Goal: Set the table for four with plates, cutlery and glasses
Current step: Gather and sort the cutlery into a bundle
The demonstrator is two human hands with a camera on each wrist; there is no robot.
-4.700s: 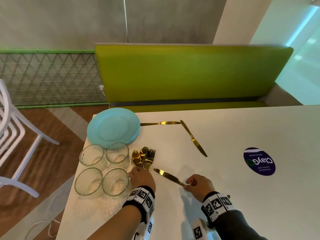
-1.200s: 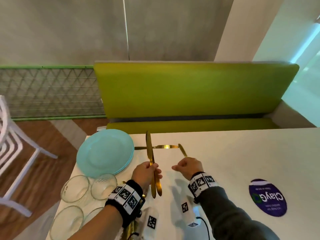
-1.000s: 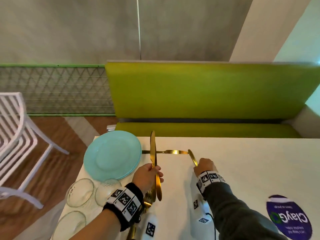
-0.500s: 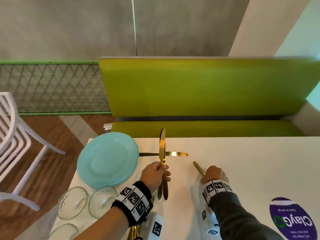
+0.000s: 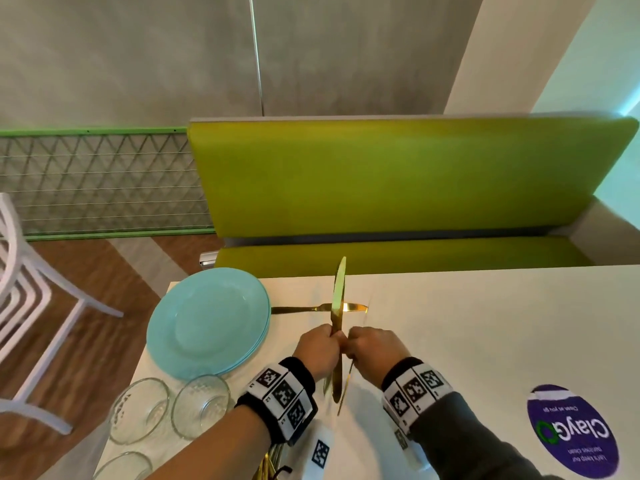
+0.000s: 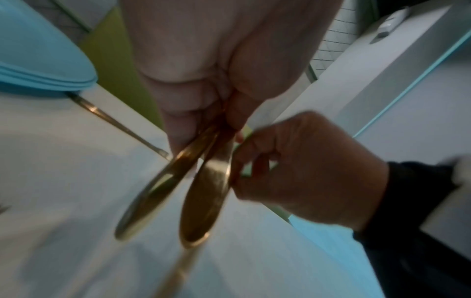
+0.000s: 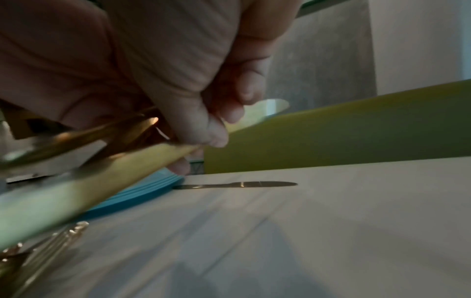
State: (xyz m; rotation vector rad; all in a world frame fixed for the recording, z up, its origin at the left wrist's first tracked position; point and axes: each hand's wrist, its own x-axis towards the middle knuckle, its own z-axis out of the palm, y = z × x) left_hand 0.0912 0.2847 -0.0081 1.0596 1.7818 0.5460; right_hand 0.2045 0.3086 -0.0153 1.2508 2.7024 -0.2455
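My left hand [image 5: 320, 348] grips two gold knives [image 5: 338, 292] upright above the white table [image 5: 485, 323], blades up and handle ends [image 6: 198, 211] hanging below the fist. My right hand [image 5: 370, 346] is right against it and pinches a third gold knife [image 7: 107, 175], whose thin end [image 5: 344, 400] slants down toward me. A fourth gold knife [image 5: 311, 308] lies flat on the table beside the stack of teal plates [image 5: 207, 320]. Three clear glasses [image 5: 202, 403] stand at the near left corner.
More gold cutlery [image 7: 53, 240] lies under my left forearm near the front edge. A green bench [image 5: 398, 188] runs behind the table. A white chair [image 5: 31, 306] stands on the floor to the left. A purple sticker [image 5: 571, 431] marks the table's right part.
My right hand has lifted the slanted knife off the table and carried it left against my left hand's knives. The left hand has shifted slightly right with its knives.
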